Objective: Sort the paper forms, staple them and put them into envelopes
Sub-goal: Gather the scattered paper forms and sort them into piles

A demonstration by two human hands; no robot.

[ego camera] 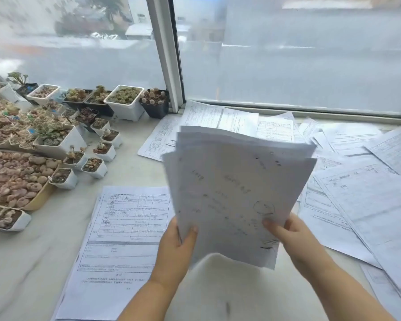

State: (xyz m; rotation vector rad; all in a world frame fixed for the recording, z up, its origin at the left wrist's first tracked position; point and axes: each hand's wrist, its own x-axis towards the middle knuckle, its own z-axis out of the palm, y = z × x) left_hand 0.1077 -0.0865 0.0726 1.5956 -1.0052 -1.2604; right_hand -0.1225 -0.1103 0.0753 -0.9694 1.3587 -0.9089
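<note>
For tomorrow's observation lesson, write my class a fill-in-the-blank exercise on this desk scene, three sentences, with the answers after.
1. The sheaf of papers is held up by ____ hands.
2. The left hand grips the sheaf at its lower ____ corner.
3. The succulent pots stand to the ____ of the printed form lying flat on the sill.

Answers: both; left; left

Succulent pots [44, 140] crowd the left, loose forms [361, 195] the right; bare sill [130, 167] lies between.
</note>
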